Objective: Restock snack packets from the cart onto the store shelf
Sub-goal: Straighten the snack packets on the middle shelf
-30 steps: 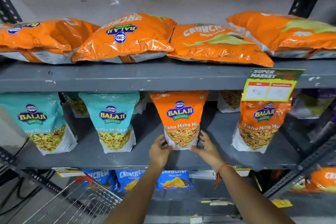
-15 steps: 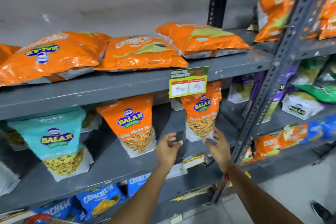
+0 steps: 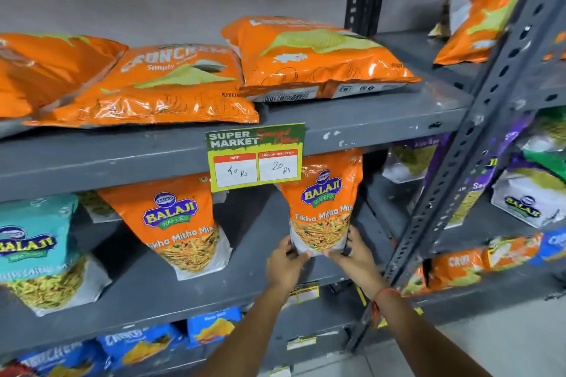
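The orange Tikha Mitha Mix packet stands upright on the middle shelf, long axis vertical, beneath the price tag — its bottom corners are clasped between the left hand and right hand, both equally near, fingers curled upon it.

Both forearms are bare, with no sleeves in view. The right hand has a thin red-orange thread band tied around its wrist, loose ends hanging below.
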The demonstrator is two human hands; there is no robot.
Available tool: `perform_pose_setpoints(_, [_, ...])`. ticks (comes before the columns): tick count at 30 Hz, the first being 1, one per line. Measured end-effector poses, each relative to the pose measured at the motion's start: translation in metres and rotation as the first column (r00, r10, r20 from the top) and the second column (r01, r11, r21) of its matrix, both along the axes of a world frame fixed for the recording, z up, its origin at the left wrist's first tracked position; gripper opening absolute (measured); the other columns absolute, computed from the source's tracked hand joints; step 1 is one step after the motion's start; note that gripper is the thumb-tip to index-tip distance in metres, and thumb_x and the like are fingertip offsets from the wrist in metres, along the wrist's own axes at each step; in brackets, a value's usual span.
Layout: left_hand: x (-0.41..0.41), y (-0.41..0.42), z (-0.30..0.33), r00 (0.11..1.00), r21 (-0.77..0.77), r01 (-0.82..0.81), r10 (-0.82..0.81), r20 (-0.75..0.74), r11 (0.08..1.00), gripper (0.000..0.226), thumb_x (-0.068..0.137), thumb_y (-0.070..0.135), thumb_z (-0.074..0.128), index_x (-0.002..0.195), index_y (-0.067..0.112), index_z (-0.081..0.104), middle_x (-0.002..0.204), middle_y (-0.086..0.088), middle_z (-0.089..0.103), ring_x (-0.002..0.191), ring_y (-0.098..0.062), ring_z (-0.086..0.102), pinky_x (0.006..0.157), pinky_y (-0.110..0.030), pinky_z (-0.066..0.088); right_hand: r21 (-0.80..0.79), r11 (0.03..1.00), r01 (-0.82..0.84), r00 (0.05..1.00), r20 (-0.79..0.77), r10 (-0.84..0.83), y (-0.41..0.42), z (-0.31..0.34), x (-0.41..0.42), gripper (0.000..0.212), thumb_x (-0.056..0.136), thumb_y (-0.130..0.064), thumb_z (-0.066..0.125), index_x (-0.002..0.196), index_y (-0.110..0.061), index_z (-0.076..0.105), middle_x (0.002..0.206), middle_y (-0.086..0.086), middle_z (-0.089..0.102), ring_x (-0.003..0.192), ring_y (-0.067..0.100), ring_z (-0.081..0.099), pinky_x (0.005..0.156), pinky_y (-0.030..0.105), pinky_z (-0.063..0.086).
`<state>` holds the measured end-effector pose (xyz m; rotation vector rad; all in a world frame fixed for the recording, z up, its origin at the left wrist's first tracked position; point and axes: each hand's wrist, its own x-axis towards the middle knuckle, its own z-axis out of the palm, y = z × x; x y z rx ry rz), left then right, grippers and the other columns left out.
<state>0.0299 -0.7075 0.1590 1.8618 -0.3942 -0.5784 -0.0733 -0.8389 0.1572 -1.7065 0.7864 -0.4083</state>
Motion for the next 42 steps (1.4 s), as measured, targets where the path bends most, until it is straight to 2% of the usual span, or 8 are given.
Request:
perform_pose_setpoints(4, [-0.004,0.002,-0.001,0.998,-0.031,0.019,-0.020,-0.056,0.999,0.054,0.079,0.010,0.073,0.129,0.011,0.054,0.115,-0.001,0.064,0.104,-0.018,0.063,0.067,0.000,0.045,0.008,1.000,0.001,1.000,0.004,-0.001,-0.001,0.001,-0.005,0.069,0.075,-0.016,0.076,0.132,-0.030,0.039,0.106,-0.028,0.055,0.103,-0.001,0.054,0.090,0.027,0.041])
perform_pose_setpoints(8, [-0.005,0.031,0.005,0.993,-0.048,-0.043,0.037,-0.116,0.998,0.070,0.080,0.009,0.073,0.141,0.008,0.040,0.135,-0.011,0.055,0.123,-0.028,0.056,0.096,-0.030,0.046,0.048,0.996,0.080,0.995,0.060,-0.083,0.017,0.007,-0.008,0.078,0.075,-0.012,0.076,0.138,-0.028,0.033,0.116,-0.016,0.055,0.106,0.004,0.055,0.094,0.031,0.043])
perform_pose_setpoints(17, [0.024,0.206,0.031,0.961,-0.172,-0.277,0.275,-0.041,0.945,0.058,0.074,0.012,0.078,0.128,0.012,0.057,0.102,-0.006,0.065,0.092,-0.018,0.062,0.096,-0.042,0.052,0.026,0.844,0.536,0.832,0.152,-0.533,0.156,0.008,0.032,0.048,0.074,-0.020,0.074,0.116,-0.009,0.054,0.123,0.023,0.053,0.112,0.038,0.054,0.098,0.046,0.043])
perform_pose_setpoints(21, [0.053,0.332,0.064,0.906,-0.206,-0.412,0.422,0.010,0.888,0.045,0.079,0.006,0.073,0.121,0.011,0.056,0.093,-0.009,0.065,0.082,-0.013,0.069,0.075,-0.029,0.055,0.028,0.920,0.390,0.891,0.239,-0.385,0.271,0.041,0.082,0.045,0.074,-0.012,0.073,0.115,-0.010,0.055,0.116,0.025,0.057,0.098,0.036,0.056,0.091,0.049,0.046])
perform_pose_setpoints(24, [0.085,0.421,0.092,0.837,-0.190,-0.505,0.532,0.130,0.842,0.053,0.078,0.007,0.073,0.127,0.007,0.054,0.113,-0.021,0.067,0.106,-0.030,0.065,0.094,-0.043,0.052,-0.007,0.987,0.162,0.938,0.312,-0.152,0.362,0.069,0.122,0.041,0.076,-0.010,0.072,0.114,-0.006,0.055,0.112,0.016,0.060,0.097,0.029,0.057,0.090,0.037,0.047])
perform_pose_setpoints(27, [0.111,0.499,0.116,0.756,-0.200,-0.593,0.625,0.195,0.780,0.054,0.077,0.018,0.075,0.126,0.007,0.055,0.113,-0.011,0.066,0.105,-0.023,0.063,0.095,-0.038,0.050,-0.053,0.992,-0.112,0.923,0.364,0.124,0.439,0.089,0.157,0.037,0.078,-0.012,0.070,0.111,-0.016,0.054,0.111,0.008,0.059,0.094,0.021,0.056,0.079,0.016,0.046])
perform_pose_setpoints(37, [0.199,0.631,0.068,0.641,-0.167,-0.738,0.756,0.128,0.654,0.074,0.063,0.030,0.078,0.130,0.010,0.055,0.125,-0.016,0.064,0.111,-0.031,0.063,0.097,-0.046,0.052,-0.109,0.855,-0.507,0.847,0.120,0.518,0.555,0.062,0.269,0.042,0.081,-0.029,0.068,0.119,-0.020,0.052,0.118,0.007,0.056,0.104,0.023,0.057,0.084,0.034,0.046])
perform_pose_setpoints(42, [0.263,0.641,0.017,0.674,-0.095,-0.731,0.737,0.048,0.675,0.086,0.062,0.032,0.084,0.137,0.015,0.046,0.129,-0.017,0.060,0.115,-0.030,0.060,0.098,-0.054,0.050,-0.033,0.808,-0.588,0.809,-0.010,0.588,0.574,0.020,0.338,0.073,0.077,-0.025,0.074,0.139,-0.021,0.035,0.139,0.009,0.046,0.124,0.028,0.050,0.100,0.041,0.045])
